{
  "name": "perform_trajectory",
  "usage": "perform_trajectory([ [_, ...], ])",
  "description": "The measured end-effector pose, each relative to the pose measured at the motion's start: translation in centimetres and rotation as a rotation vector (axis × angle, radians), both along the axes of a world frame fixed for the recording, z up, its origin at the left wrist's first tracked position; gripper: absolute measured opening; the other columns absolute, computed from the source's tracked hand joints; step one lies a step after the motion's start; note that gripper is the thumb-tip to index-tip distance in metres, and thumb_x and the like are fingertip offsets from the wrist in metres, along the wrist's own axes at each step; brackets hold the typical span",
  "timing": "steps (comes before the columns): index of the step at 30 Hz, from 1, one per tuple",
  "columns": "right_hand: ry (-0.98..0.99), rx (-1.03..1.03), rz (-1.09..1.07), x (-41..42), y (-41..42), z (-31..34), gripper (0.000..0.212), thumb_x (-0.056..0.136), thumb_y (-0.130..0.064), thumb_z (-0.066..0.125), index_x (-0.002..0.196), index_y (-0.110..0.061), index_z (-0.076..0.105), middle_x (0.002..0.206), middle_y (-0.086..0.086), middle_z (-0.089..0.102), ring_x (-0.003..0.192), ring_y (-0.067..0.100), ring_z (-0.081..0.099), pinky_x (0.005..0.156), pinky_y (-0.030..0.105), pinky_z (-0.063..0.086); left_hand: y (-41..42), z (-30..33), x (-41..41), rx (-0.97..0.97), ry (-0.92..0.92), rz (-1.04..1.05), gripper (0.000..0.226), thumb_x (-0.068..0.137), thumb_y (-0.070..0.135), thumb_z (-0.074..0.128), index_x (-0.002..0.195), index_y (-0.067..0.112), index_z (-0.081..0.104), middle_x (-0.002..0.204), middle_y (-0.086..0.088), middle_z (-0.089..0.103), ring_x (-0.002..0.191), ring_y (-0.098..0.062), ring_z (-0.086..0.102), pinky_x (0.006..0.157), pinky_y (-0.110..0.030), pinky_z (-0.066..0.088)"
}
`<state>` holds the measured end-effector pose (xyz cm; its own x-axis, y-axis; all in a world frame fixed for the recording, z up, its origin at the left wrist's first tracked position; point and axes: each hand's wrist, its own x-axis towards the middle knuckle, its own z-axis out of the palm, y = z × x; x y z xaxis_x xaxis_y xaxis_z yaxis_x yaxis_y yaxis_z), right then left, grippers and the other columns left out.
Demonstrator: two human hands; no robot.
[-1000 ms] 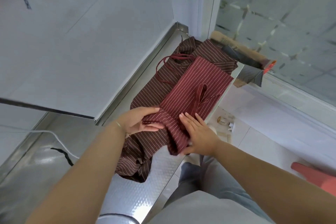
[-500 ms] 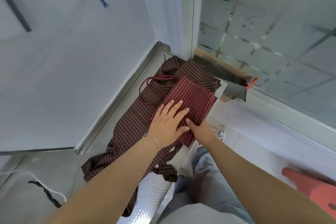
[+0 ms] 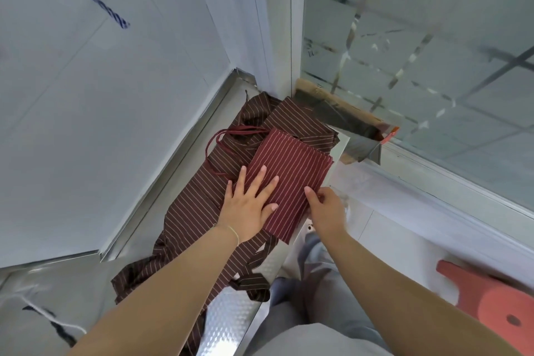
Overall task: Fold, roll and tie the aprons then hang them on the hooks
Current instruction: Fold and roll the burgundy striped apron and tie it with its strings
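Folded red striped apron [image 3: 291, 170] lies on a spread brown striped apron [image 3: 199, 205] on the steel bench [image 3: 231, 318], near the corner. Left hand [image 3: 250, 206] flat, fingers straight, pressing the red fold. Right hand [image 3: 325, 208] pinches its near right edge.

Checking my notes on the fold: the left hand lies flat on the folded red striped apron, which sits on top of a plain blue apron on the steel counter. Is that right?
Not quite. The head view shows the left hand flat on the folded red striped apron, but the apron beneath it is dark brown with thin pale stripes, not plain blue. It does lie on the steel counter.
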<state>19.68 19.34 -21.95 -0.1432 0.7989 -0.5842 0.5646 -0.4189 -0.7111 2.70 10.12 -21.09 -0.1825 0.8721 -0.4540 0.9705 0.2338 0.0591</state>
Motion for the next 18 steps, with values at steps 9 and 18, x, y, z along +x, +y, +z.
perform_trajectory([
  [9, -0.065, 0.721, 0.931, -1.4, -4.0, -0.5, 0.068, 0.085, -0.050, 0.060, 0.136, -0.007, 0.045, 0.140, 0.009, 0.047, 0.134, 0.022, 0.040, 0.115, 0.034, 0.024, 1.1, 1.4, 0.2, 0.004, -0.088, 0.123, 0.056, 0.100, 0.029, 0.038, 0.149, 0.045, 0.015, 0.161, 0.011, -0.003, 0.136, -0.037, 0.019, 0.107, -0.043, 0.036],
  [18, -0.252, 1.123, 0.904, 1.1, -6.7, -2.7, 0.040, 0.078, -0.015, 0.062, 0.118, -0.012, 0.065, 0.118, 0.010, 0.062, 0.113, 0.031, 0.058, 0.095, 0.043, 0.050, -1.9, 2.1, 2.0, 0.231, 0.038, 0.021, 0.043, 0.091, 0.036, 0.057, 0.132, 0.021, 0.056, 0.147, -0.007, 0.041, 0.133, -0.035, 0.038, 0.112, -0.051, 0.026],
])
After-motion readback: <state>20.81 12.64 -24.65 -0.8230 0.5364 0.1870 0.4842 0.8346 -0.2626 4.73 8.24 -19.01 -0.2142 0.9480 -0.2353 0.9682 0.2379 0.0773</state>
